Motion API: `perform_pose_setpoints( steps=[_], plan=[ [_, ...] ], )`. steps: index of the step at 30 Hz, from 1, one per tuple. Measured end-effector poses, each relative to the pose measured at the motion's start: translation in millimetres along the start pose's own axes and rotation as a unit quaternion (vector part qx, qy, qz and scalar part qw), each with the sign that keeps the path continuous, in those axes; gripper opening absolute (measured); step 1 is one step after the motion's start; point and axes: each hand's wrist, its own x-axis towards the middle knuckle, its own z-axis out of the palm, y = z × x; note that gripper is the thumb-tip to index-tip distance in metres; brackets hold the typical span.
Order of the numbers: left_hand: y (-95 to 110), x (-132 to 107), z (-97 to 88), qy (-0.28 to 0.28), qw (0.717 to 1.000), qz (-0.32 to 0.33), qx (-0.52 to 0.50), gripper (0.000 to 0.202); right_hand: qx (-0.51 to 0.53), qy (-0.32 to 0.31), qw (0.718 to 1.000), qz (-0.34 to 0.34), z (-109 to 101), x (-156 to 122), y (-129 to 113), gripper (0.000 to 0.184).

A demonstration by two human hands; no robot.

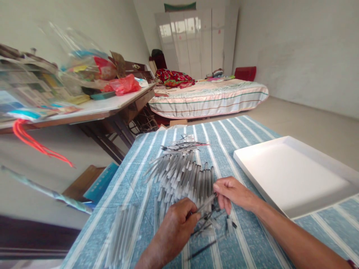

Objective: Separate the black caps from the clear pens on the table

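My left hand [176, 224] is closed around one end of a grey pen barrel [206, 203]. My right hand [231, 194] pinches the other end of the same barrel, fingers bent together. Both hands hover over the blue striped cloth [252, 246] at the near edge of a large heap of grey pen barrels [179, 172]. Loose thin dark refills and small caps [213, 224] lie just under the hands. Another blurred bunch of clear barrels [120, 235] lies at the lower left.
A white shallow tray [294, 175] sits on the cloth to the right. A cluttered desk [92, 106] with bags and papers stands at the left. A bed [207, 95] and a white wardrobe [193, 41] are further back.
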Motion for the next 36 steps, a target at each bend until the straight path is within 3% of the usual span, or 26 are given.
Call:
perform_pose_setpoints(
  steps=[25, 31, 36],
  plan=[
    [0.6, -0.3, 0.5, 0.000, 1.000, -0.016, -0.011, 0.016, 0.037, -0.024, 0.999, 0.006, 3.8, 0.1, 2.6, 0.035],
    [0.6, 0.9, -0.7, -0.005, 1.000, -0.021, -0.007, 0.016, 0.014, -0.012, 0.999, 0.038, 4.2, 0.4, 3.4, 0.039],
    [0.0, 0.5, -2.2, -0.026, 0.999, -0.023, -0.005, 0.018, 0.044, -0.038, 0.998, 0.011, 0.9, 0.0, 4.1, 0.031]
  ],
)
